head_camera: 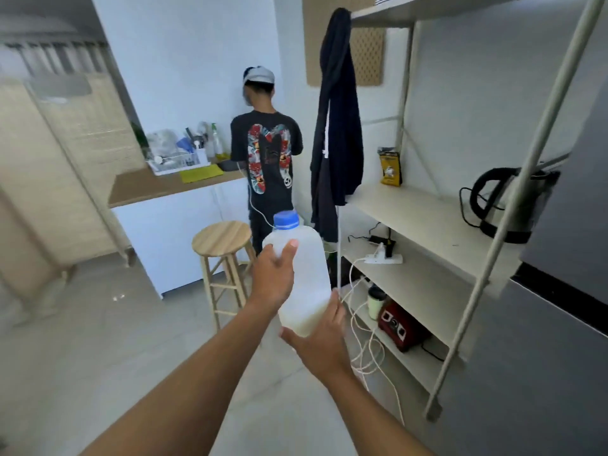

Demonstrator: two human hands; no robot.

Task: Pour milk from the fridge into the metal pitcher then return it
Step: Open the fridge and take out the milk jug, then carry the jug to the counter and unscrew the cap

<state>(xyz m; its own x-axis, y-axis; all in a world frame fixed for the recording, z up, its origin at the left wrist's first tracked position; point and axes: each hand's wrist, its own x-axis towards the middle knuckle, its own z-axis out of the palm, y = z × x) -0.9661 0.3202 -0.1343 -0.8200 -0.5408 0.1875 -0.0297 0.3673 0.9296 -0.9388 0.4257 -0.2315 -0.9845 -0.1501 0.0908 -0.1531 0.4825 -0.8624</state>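
A person carries a milk bottle [309, 281] upright at chest height with 2 hands, its long axis near vertical and leaning slightly left at the top, blue cap [286, 219] on. The left hand [273, 278] wraps the bottle's upper body, fingers curled round the far side and thumb on the near face. The right hand [319, 343] cups the base from below, thumb up the bottle's right side. Only a shallow layer of milk shows at the bottom.

The grey doors to the bottle's right, judged to be the fridge [559, 340], sit on the right hand's side. No metal pitcher is in view, so whether the milk is already poured cannot be told. Between the bottle and those doors stands a white shelf unit [427, 212], holding a kettle [506, 205], a yellow bag [391, 167] and a power strip [383, 258], with loose white cables [365, 340] trailing low on the bottle's right. Beyond the bottle, a second person [266, 159] faces a counter [148, 189], and a wooden stool [223, 238] stands just left. A dark jacket [335, 126] hangs above and to the right.
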